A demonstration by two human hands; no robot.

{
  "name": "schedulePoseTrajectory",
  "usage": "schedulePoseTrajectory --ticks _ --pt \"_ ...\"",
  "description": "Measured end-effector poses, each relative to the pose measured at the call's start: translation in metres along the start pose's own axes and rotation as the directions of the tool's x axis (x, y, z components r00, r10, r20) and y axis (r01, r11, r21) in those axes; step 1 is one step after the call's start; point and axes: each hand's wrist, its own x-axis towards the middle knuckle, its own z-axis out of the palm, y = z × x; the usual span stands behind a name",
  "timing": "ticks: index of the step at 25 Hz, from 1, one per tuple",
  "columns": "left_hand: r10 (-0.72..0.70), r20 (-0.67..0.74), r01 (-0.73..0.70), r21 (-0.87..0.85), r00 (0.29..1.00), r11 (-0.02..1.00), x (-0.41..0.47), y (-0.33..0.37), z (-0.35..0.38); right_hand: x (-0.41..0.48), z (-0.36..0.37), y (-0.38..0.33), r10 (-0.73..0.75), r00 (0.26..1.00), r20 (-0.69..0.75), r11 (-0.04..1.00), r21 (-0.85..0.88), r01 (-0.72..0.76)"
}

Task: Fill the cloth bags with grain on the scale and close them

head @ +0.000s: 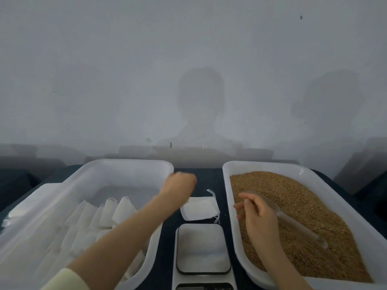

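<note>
A flat stack of white drawstring cloth bags (201, 209) lies on the dark cloth beyond the white scale (203, 248), whose platform is bare. My left hand (179, 184) is blurred above the gap between the left tray and the bags, knuckles towards me; whether it holds anything I cannot tell. Brown grain (293, 195) fills the right tray (227, 185). A clear plastic scoop (303, 229) lies slanted on the grain. My right hand (259, 214) hovers over its upper end, fingers loosely spread and pointing left.
The left white tray (129, 164) holds several filled, closed cloth bags (123, 208) in rows. A sheet of clear plastic (12, 216) sticks out at its left side. A grey wall rises just behind the table.
</note>
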Motion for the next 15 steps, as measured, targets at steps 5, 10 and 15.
schedulePoseTrajectory --ticks 5,10,15 --pt "0.004 0.503 -0.175 0.293 0.864 0.940 0.015 0.024 0.063 0.000 -0.002 0.002 0.029 1.000 0.003 0.999 0.013 -0.029" --pt "0.080 0.518 -0.213 0.203 0.852 0.956 0.018 0.015 0.065 0.002 -0.003 0.001 0.014 1.000 -0.002 0.999 0.034 -0.014" --pt "0.131 0.413 -0.201 0.131 0.902 0.971 0.016 0.025 0.064 0.002 -0.003 0.002 0.013 1.000 -0.009 0.999 0.037 -0.012"
